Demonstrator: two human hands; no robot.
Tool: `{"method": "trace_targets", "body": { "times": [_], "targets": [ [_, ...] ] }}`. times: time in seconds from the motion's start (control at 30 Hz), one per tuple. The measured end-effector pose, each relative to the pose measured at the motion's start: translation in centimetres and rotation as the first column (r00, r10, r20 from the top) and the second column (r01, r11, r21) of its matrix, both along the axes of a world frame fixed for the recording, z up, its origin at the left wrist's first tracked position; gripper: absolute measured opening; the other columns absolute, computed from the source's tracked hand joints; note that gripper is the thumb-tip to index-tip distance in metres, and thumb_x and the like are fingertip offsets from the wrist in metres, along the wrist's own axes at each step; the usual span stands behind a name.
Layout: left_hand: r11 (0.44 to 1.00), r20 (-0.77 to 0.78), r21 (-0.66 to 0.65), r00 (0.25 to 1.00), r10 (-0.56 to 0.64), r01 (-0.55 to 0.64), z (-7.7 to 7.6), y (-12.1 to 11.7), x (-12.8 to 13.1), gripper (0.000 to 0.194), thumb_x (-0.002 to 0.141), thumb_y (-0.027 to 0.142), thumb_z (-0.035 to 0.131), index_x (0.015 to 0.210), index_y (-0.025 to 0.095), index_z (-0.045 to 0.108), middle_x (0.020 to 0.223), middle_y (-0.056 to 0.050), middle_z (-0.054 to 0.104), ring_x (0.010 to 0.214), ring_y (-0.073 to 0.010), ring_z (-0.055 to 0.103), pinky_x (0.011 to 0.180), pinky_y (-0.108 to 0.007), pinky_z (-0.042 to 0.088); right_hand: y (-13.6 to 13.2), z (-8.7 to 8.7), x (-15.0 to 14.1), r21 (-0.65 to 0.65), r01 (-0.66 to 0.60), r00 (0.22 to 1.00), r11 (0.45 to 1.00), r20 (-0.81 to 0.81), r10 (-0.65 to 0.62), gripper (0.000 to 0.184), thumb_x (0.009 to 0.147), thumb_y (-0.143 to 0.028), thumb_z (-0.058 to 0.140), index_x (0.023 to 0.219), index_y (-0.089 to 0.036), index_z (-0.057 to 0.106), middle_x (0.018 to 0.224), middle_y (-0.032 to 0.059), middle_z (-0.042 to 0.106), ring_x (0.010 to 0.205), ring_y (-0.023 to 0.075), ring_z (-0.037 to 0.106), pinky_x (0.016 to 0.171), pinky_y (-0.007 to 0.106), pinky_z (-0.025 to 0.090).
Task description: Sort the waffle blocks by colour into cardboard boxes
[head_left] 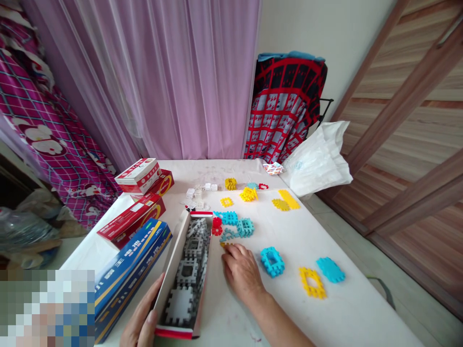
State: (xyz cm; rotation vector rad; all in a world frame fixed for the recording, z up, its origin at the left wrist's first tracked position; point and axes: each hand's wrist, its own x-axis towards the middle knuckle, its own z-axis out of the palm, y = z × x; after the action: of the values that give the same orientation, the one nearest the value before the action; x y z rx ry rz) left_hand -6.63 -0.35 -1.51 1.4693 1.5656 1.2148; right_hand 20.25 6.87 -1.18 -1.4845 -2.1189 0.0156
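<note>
An open long cardboard box [176, 333] with white walls and red ends lies lengthwise before me, filled with grey interlocking plastic building pieces [181, 304]. My left hand [142, 315] holds its near left side, the fingers along the outer wall. Right of the box, my right hand [244, 272] rests on the table with curled fingers. A bit of a yellow building piece [223, 244] peeks out at its fingertips; the rest is hidden. Just beyond lie a light teal piece [228, 235], teal and blue pieces [246, 226] and red round pieces [216, 226].
Blue boxes [133, 260] and red boxes [132, 219] stand on the left. Blue pieces [272, 261] and a yellow frame piece [312, 283] lie to the right. Further back are yellow pieces [249, 194], white pieces [198, 193] and a white plastic bag [318, 159] at the table's edge.
</note>
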Motion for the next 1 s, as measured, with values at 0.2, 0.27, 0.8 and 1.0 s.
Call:
{"method": "trace_targets", "body": {
  "times": [0.2,0.27,0.8,1.0],
  "targets": [
    [1.000,-0.003,0.013,1.000,-0.028,0.028,-0.3,-0.1,0.1,0.046,0.087,0.048,0.052,0.128,0.031,0.060,0.140,0.001,0.055,0.134,-0.0271,0.044,0.112,-0.037,0.035,-1.2,-1.1,0.2,0.081,-0.047,0.999,0.996,-0.015,0.049,0.027,0.088,-0.010,0.049,0.105,-0.023,0.066,0.121,0.0070,0.063,0.114,0.0251,0.050,0.089,0.041,0.041],
    [1.000,0.003,0.011,1.000,-0.028,0.028,-0.1,-0.1,0.3,0.046,0.086,0.049,0.052,0.128,0.032,0.060,0.140,0.001,0.056,0.133,-0.0271,0.046,0.111,-0.037,0.035,-1.4,-1.3,0.3,0.114,-0.069,0.997,0.991,-0.029,0.073,0.028,0.089,-0.010,0.048,0.106,-0.023,0.066,0.120,0.0066,0.064,0.114,0.0244,0.050,0.090,0.041,0.041],
    [0.998,0.012,0.040,0.998,-0.056,0.056,-0.2,0.9,1.3,0.049,0.083,0.051,0.055,0.125,0.027,0.064,0.132,-0.003,0.062,0.125,-0.0300,0.054,0.106,-0.038,0.043,-2.8,-0.8,-3.6,0.011,-0.121,0.957,0.993,-0.265,0.120,0.021,0.085,-0.012,0.048,0.099,-0.021,0.060,0.085,0.0052,0.065,0.079,0.0199,0.059,0.071,0.033,0.045],
    [0.999,0.009,-0.022,0.999,0.039,-0.039,0.3,0.3,1.2,0.054,0.083,0.049,0.057,0.132,0.028,0.056,0.145,-0.001,0.050,0.136,-0.0292,0.040,0.115,-0.044,0.027,-2.9,-2.0,-3.0,-0.015,-0.078,0.913,0.997,-0.403,0.065,0.029,0.083,-0.009,0.044,0.105,-0.021,0.060,0.092,0.0068,0.068,0.085,0.0203,0.063,0.076,0.033,0.051]
  ]
}}
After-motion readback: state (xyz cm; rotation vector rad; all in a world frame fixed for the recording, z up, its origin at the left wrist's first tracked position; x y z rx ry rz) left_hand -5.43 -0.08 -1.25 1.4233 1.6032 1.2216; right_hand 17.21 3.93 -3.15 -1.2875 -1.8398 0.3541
